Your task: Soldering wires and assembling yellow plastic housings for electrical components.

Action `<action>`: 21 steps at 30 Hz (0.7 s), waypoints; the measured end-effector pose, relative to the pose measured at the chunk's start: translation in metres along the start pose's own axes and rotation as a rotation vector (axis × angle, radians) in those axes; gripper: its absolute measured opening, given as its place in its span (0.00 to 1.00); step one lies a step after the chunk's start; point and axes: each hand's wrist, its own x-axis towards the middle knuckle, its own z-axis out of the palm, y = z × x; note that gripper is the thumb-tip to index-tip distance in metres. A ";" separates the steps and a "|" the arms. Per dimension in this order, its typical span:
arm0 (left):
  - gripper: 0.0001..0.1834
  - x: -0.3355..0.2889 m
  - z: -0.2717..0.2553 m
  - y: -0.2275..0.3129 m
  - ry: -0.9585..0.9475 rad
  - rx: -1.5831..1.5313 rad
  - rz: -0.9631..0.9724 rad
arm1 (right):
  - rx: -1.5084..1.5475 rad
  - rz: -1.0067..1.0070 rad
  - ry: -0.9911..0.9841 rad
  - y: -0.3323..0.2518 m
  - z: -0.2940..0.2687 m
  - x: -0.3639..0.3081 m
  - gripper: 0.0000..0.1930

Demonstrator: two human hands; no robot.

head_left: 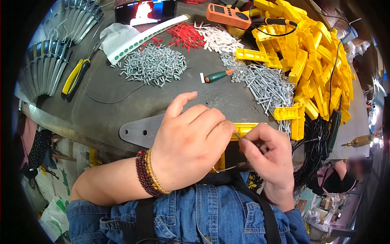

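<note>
My left hand (195,138), palm down with the little finger raised, has its other fingers curled to the right. Their tips are hidden, so what they hold cannot be made out. Close by on the right, my right hand (270,154) pinches thumb and forefinger around a small thin dark piece, too small to name. A yellow plastic part (247,127) shows just behind both hands, partly covered by them. Below the fingers, a thin wire (227,168) runs between the hands. Partly under my left hand lies a flat grey metal plate (136,131) with round holes.
Short screws (152,65), red sleeves (187,35), white pieces (221,40) and long screws (268,87) lie in heaps. Yellow parts (317,61) pile up at right. Also around are a green screwdriver (217,76), yellow-black pliers (76,79), an orange meter (228,16) and black wires (313,142).
</note>
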 end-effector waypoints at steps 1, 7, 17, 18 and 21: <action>0.07 0.000 0.001 0.001 -0.001 -0.004 0.005 | -0.058 0.019 -0.063 0.000 -0.005 -0.002 0.03; 0.09 0.002 -0.002 0.001 -0.036 -0.045 -0.030 | -0.079 -0.018 0.052 -0.009 -0.001 0.011 0.03; 0.08 0.005 -0.011 0.003 -0.180 -0.098 -0.027 | 0.009 0.161 -0.009 -0.007 -0.002 0.010 0.03; 0.07 0.005 -0.012 0.003 -0.207 -0.096 -0.029 | 0.008 0.164 -0.008 -0.007 -0.004 0.009 0.03; 0.07 0.005 -0.009 0.003 -0.174 -0.097 -0.066 | 0.038 -0.130 -0.050 -0.005 -0.007 0.005 0.03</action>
